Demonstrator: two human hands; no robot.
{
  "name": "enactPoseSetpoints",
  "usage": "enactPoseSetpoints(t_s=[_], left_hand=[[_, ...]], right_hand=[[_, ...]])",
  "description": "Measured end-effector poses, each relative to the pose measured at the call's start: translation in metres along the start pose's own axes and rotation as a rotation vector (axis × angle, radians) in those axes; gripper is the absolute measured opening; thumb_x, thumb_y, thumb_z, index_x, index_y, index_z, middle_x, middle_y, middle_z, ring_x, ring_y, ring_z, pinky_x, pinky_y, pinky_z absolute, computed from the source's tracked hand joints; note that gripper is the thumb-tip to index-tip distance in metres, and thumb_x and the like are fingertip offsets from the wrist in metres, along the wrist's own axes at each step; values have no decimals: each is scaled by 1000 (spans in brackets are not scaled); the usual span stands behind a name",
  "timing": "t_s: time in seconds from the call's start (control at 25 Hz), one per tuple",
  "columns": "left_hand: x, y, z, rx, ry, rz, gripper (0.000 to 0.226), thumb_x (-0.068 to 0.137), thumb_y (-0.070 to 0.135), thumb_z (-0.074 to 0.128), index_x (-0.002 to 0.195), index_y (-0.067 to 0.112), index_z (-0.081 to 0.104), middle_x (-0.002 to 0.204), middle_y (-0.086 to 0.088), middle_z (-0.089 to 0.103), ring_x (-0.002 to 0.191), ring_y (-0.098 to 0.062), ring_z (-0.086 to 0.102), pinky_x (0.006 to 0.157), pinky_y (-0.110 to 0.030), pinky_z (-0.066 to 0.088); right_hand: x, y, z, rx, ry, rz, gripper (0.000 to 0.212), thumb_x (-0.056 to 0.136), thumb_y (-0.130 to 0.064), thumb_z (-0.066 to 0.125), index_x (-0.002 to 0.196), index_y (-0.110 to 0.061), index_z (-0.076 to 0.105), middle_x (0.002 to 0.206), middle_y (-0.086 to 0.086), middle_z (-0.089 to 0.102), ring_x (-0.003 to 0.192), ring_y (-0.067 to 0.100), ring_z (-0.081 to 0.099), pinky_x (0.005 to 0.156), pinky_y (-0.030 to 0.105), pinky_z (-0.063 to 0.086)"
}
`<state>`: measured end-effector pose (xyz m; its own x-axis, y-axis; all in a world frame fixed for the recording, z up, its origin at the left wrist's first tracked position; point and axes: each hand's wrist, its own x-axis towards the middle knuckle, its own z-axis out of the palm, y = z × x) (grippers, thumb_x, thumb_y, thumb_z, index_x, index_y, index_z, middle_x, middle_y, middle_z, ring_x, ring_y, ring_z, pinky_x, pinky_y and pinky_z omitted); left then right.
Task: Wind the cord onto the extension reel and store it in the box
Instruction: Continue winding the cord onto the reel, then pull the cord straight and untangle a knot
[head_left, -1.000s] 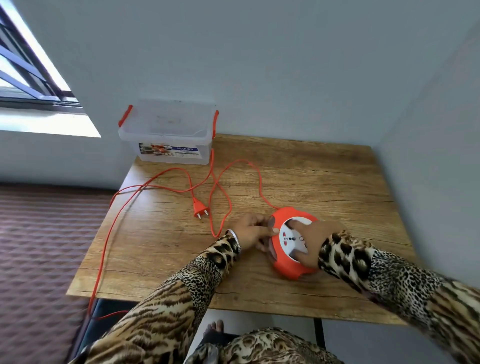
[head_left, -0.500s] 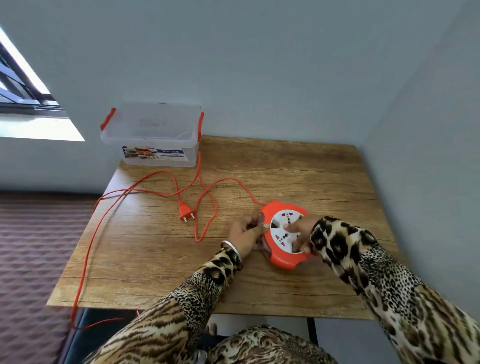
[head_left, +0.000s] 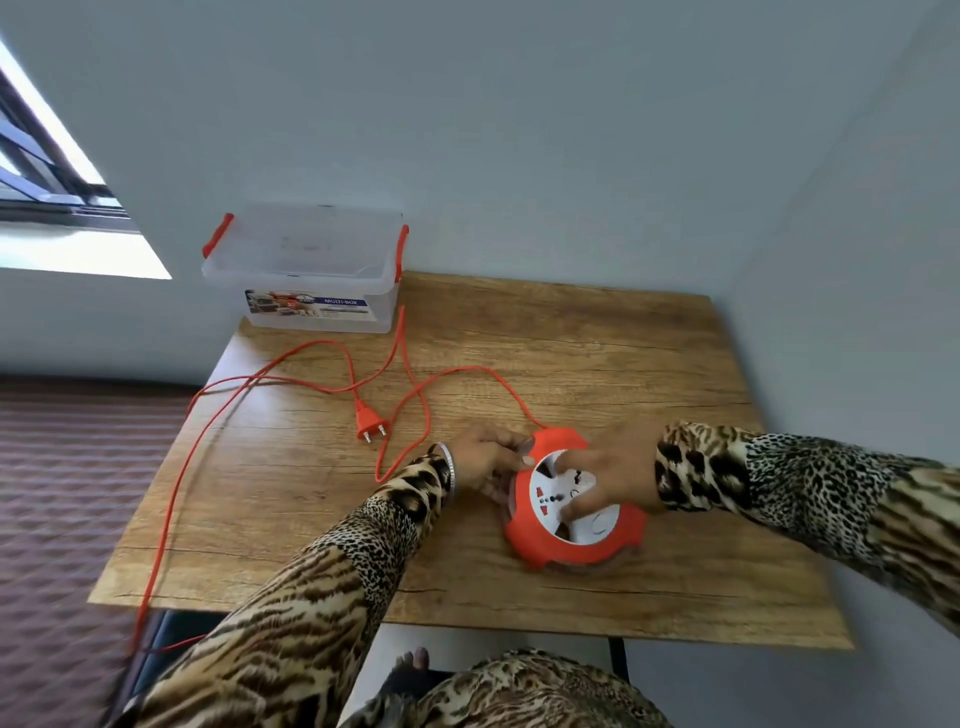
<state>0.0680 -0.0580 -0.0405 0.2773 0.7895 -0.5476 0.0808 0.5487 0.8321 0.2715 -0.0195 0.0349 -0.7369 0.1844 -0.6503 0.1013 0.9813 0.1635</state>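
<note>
Both hands (head_left: 613, 467) on reel (head_left: 576, 540)

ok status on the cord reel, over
Left hand grips reel rim, right hand fingers on white hub. Cord mostly unwound, trailing off table edge. Box lidded, rear left.
</note>
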Motion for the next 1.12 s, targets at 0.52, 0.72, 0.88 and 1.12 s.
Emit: enactPoseSetpoints(t_s=[0.52, 0.72, 0.88, 1.12], left_hand=[[0, -5, 23, -159, 173, 36, 26, 90, 4, 60, 116, 1, 59, 86, -14, 59, 63, -21, 62, 52, -33, 59], [13, -12, 67, -423, 404, 150, 13, 89, 2, 59, 93, 13, 57, 79, -3, 58, 55, -14, 61, 44, -29, 57], [27, -16, 100, -484, 562, 272, 26, 89, 4, 61, 114, 9, 58, 88, 0, 63, 65, -15, 62, 41, -22, 52], [27, -15, 84, -256, 531, 181, 25, 86, 16, 67, 111, 13, 65, 87, 0, 68, 69, -13, 64, 59, -30, 57]], right_hand=[[16, 8, 31, 78, 134, 247, 63, 83, -53, 48, 134, -55, 11, 106, 5, 62, 87, 29, 61, 80, 38, 45], [12, 6, 40, 539, 336, 712, 72, 73, -65, 49, 137, -39, 32, 122, 3, 61, 106, 24, 59, 80, 28, 44], [13, 21, 28, 846, 337, 937, 62, 74, -58, 57, 118, -14, 56, 121, 6, 61, 107, 25, 57, 85, 31, 46], [18, 23, 22, 763, 361, 876, 35, 80, -35, 53, 90, -3, 63, 92, 11, 68, 89, 29, 63, 73, 31, 48]])
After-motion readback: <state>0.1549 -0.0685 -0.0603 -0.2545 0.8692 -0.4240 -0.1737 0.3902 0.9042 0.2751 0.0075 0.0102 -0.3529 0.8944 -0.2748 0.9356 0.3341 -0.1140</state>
